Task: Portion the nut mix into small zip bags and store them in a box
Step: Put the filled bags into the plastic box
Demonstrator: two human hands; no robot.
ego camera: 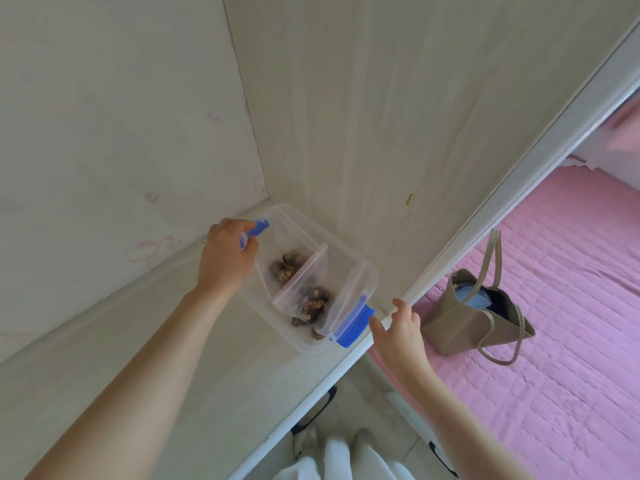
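box: clear plastic box (pixel 302 342) sits on a white shelf (pixel 166 382), pushed into the corner where two pale wall panels meet
contents: two zip bags (pixel 313 271) stand upright inside, side by side, nut mix (pixel 286 268) visible through the plastic – a third bag behind the near end, contents hard to make out
left hand: left hand (pixel 225 261) at the box's far end, thumb and fingers curled round the far latch (pixel 255 231), pinching it
right hand: right hand (pixel 401 332) at the near end, fingers spread and relaxed, holding nothing
contact: index tip right at the near latch (pixel 353 326) – touching or just short, cannot tell
latches: both blue, flipped outward
off shelf: beige tote bag (pixel 474 327) upright on a pink quilted cover (pixel 561 375), right of the shelf edge
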